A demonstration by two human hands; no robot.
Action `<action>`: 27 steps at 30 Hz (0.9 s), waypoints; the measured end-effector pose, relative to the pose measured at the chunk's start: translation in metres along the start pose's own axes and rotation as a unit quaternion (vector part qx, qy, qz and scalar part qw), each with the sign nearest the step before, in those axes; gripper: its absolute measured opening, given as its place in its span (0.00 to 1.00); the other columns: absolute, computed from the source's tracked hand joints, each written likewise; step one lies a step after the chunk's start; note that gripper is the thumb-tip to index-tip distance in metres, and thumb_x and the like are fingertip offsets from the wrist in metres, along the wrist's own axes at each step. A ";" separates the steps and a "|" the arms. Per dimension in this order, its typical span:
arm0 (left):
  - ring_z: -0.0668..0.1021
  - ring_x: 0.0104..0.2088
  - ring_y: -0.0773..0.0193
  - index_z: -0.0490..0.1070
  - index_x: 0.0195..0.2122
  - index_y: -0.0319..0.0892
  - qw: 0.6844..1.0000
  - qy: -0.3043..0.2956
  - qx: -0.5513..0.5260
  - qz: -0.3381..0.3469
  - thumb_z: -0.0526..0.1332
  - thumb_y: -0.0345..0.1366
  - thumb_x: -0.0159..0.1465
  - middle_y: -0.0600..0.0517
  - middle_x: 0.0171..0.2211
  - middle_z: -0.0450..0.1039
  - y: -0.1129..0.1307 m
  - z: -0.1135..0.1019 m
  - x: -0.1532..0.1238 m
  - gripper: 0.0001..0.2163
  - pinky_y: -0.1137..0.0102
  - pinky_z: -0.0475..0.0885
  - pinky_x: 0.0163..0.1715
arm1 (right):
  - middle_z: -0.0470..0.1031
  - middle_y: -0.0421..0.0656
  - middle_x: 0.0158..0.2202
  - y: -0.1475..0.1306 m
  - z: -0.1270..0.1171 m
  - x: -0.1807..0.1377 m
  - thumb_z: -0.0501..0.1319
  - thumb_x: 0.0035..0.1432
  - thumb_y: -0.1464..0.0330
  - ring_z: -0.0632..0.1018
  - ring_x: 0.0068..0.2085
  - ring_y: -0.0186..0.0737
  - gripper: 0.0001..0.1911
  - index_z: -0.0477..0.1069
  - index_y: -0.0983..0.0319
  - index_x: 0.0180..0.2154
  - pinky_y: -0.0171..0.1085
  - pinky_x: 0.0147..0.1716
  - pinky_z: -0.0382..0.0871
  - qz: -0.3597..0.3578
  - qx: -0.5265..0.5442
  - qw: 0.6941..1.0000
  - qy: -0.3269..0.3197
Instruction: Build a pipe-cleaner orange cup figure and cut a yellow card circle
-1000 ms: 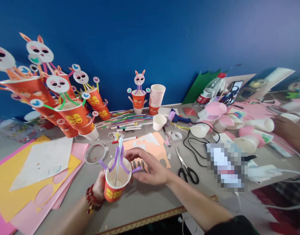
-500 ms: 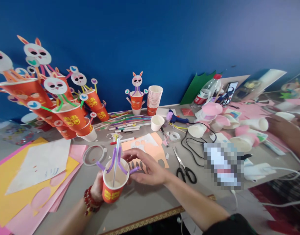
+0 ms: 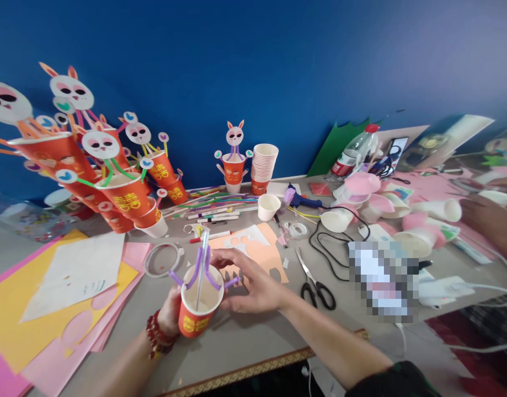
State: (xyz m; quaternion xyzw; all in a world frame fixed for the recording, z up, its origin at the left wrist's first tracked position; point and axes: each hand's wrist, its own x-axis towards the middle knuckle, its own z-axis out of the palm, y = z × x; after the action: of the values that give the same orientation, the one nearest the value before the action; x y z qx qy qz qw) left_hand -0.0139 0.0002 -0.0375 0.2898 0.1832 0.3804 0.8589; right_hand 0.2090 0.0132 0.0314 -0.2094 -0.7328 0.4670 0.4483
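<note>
Your left hand point(image 3: 170, 309) grips the red paper cup point(image 3: 198, 309) from behind, fingers clenched round its wall, cup tilted toward you just off the surface point(image 3: 253, 342). Your right hand point(image 3: 253, 284) is closed on the cup's far rim, fingertips pinching at the purple straws point(image 3: 203, 267) that fan out over the rim. A pale straw point(image 3: 201, 264) stands in the middle, its foot at the cup bottom. Apart from the straws the cup looks empty, white inside. Step in hand looks like seating or bending the straw arms on the cup. A next move would call for a steady left grip while the right fingers set each straw, and the pale one could tip. Beyond the cup lie an orange paper sheet point(image 3: 265, 253) with cut-outs and a tape ring point(image 3: 162, 259). Right of the cup lie the scissors point(image 3: 315, 284). Further back from the cup a stack of paper cups point(image 3: 263, 165) nests upright, with a finished rabbit cup point(image 3: 234, 160) beside it holding straws and a rabbit face, and a single white cup point(image 3: 268, 207) stands open, contents not visible. Left and back of the cup more rabbit cups point(image 3: 124, 193) lean in a cluster, straws in them. Far right of the cup, another person's hand point(image 3: 489, 220) is among white cups lying on their sides point(image 3: 435, 209).
</note>
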 end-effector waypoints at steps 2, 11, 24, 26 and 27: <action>0.80 0.48 0.42 0.76 0.50 0.38 1.000 0.004 0.004 0.015 0.63 0.56 0.56 0.41 0.46 0.80 -0.001 -0.001 0.000 0.29 0.53 0.72 0.53 | 0.68 0.50 0.56 0.002 0.000 -0.001 0.71 0.53 0.62 0.71 0.55 0.47 0.39 0.57 0.55 0.63 0.49 0.55 0.67 -0.005 -0.006 1.000 0.000; 0.81 0.43 0.47 0.79 0.43 0.37 0.994 0.106 0.003 0.007 0.69 0.57 0.49 0.43 0.43 0.81 -0.003 -0.007 -0.004 0.29 0.58 0.74 0.47 | 0.65 0.50 0.57 0.008 0.000 -0.004 0.71 0.54 0.60 0.71 0.53 0.45 0.38 0.58 0.55 0.62 0.47 0.53 0.68 0.020 0.004 1.000 -0.008; 0.81 0.45 0.49 0.77 0.47 0.35 0.998 0.012 -0.059 0.009 0.65 0.51 0.59 0.43 0.41 0.82 -0.004 0.016 0.008 0.24 0.61 0.70 0.50 | 0.60 0.51 0.63 0.004 0.006 -0.008 0.72 0.52 0.56 0.67 0.61 0.55 0.40 0.58 0.51 0.63 0.42 0.45 0.76 0.103 0.017 0.995 0.001; 0.82 0.43 0.52 0.77 0.47 0.35 0.998 -0.018 -0.066 0.011 0.64 0.51 0.60 0.43 0.41 0.82 -0.002 0.022 0.010 0.23 0.64 0.71 0.47 | 0.58 0.52 0.64 0.007 0.007 -0.010 0.72 0.52 0.55 0.65 0.63 0.56 0.41 0.58 0.50 0.63 0.45 0.47 0.75 0.110 0.011 0.994 0.001; 0.82 0.43 0.53 0.78 0.47 0.35 0.997 -0.033 -0.074 0.014 0.64 0.50 0.60 0.43 0.42 0.82 -0.001 0.025 0.010 0.23 0.65 0.71 0.47 | 0.58 0.52 0.65 0.008 0.007 -0.010 0.71 0.52 0.55 0.65 0.63 0.56 0.41 0.57 0.50 0.63 0.45 0.48 0.75 0.115 0.009 0.993 0.001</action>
State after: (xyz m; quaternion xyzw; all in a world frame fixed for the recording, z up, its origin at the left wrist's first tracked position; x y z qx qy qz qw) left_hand 0.0067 -0.0013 -0.0205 0.2405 0.1217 0.3947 0.8784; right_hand 0.2072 0.0056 0.0188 -0.2890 -0.6987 0.5222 0.3944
